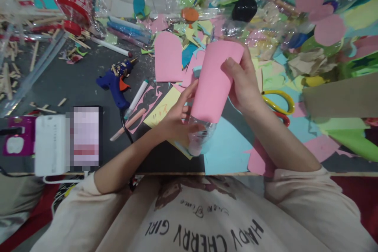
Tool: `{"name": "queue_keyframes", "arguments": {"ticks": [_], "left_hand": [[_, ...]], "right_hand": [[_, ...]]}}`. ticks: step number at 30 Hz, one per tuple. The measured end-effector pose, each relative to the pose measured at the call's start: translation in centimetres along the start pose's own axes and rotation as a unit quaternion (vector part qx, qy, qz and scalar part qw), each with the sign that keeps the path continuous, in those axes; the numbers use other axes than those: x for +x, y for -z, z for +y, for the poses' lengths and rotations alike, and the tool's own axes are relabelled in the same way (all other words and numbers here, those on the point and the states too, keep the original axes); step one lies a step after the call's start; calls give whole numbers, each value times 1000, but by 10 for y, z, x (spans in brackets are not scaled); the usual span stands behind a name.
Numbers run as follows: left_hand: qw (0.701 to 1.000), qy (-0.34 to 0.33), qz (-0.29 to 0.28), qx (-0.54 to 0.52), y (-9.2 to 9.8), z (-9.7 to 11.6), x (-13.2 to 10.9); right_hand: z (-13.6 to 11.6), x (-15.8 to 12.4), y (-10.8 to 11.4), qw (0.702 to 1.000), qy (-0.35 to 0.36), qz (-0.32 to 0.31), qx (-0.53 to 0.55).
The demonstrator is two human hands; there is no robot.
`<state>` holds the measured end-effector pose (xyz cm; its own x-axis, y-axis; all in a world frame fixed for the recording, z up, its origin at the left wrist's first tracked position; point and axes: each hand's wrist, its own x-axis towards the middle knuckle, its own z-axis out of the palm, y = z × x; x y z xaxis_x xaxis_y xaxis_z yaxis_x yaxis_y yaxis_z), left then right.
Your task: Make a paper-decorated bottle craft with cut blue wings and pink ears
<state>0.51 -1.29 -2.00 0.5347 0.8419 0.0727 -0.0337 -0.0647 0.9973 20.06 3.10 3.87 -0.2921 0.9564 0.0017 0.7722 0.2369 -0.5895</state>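
A clear plastic bottle (199, 138) is held tilted over the table, with pink paper (217, 78) wrapped around much of it. My right hand (243, 78) grips the wrapped part from the right, its thumb pressed on the paper. On the left, my left hand (181, 120) closes around the bare lower end of the bottle, its fingers partly hidden behind it. Light blue paper (228, 145) lies on the table beneath. Just beyond my left hand lies a pink arch-shaped paper (168, 57).
A blue glue gun (116, 86) and a white marker (137, 98) lie to the left. Scissors with yellow and red handles (279, 102) lie at right. Paper scraps and plastic bottles crowd the back. A phone (86, 137) and white power bank (50, 145) are at the left front.
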Motion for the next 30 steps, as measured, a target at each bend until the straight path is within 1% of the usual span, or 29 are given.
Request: {"name": "queue_keyframes", "arguments": {"ticks": [3, 4, 8, 10, 12, 14, 15, 16, 17, 19, 20, 22, 23, 25, 30], "left_hand": [[999, 15, -17, -33, 2, 0, 1], [998, 25, -25, -50, 2, 1, 1], [995, 35, -47, -82, 2, 6, 2], [997, 17, -30, -69, 2, 7, 3], [999, -3, 0, -53, 1, 8, 3], [998, -3, 19, -54, 0, 9, 3], [998, 5, 19, -63, -1, 9, 2], [997, 15, 12, -76, -1, 10, 2], [995, 25, 2, -92, -2, 11, 2], [992, 44, -21, -120, -3, 13, 1], [990, 53, -31, -130, -4, 14, 1], [988, 66, -38, -137, -4, 15, 0], [988, 68, -36, -136, -5, 16, 1], [988, 63, -29, -137, -5, 15, 1], [988, 60, 1, -139, -5, 13, 2]], "right_hand": [[1, 2, -5, 998, -19, 47, 47], [2, 2, -7, 997, -21, 51, 56], [1, 2, -9, 999, 8, 18, 44], [1, 2, -9, 999, 16, 1, 34], [2, 2, -11, 999, 4, -7, 47], [6, 3, -14, 994, -14, -8, 111], [8, 3, -16, 985, -19, -1, 170], [11, 4, -19, 970, -23, 11, 243], [13, 5, -21, 946, -26, 25, 323], [15, 6, -26, 886, -35, 49, 460], [16, 6, -28, 859, -40, 57, 507], [14, 7, -30, 824, -50, 62, 561], [13, 7, -31, 814, -54, 64, 575], [11, 7, -31, 803, -60, 69, 589], [9, 5, -34, 800, -68, 73, 591]]}}
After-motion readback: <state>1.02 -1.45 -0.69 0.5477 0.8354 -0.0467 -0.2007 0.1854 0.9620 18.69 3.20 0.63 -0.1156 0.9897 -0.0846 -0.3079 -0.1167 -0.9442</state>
